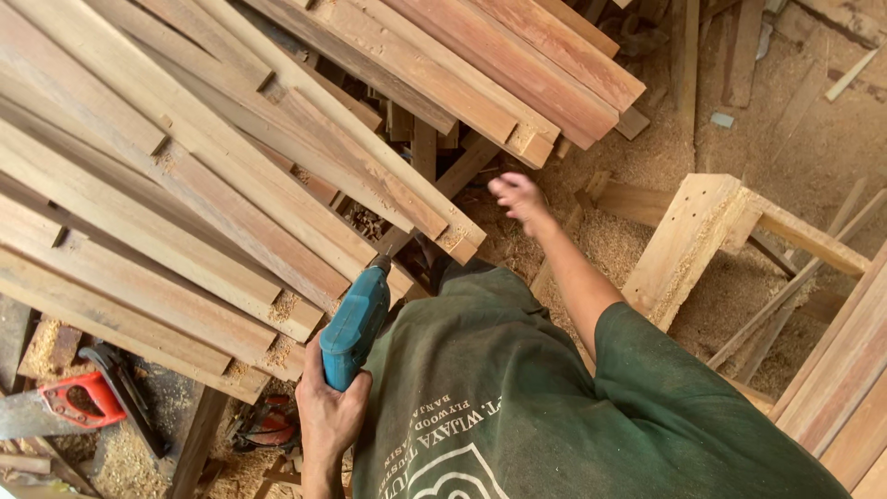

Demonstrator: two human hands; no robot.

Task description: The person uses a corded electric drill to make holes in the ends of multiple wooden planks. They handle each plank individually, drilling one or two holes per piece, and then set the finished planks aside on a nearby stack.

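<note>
My left hand [328, 416] grips the handle of a blue power drill [356, 323]. The drill's nose points up at the cut ends of a stack of long wooden planks [212, 185], which fills the left and top of the view. My right hand [519, 199] is stretched forward, slightly blurred, with its fingers apart and nothing in it. It hovers over the sawdust just right of the plank ends [462, 240]. My green shirt [517, 397] fills the bottom middle.
A handsaw with a red handle [78, 399] lies at the bottom left beside a dark tool. A pale wooden frame [688, 240] stands at the right on the sawdust-covered floor [785, 139]. More planks [845, 370] lean at the right edge.
</note>
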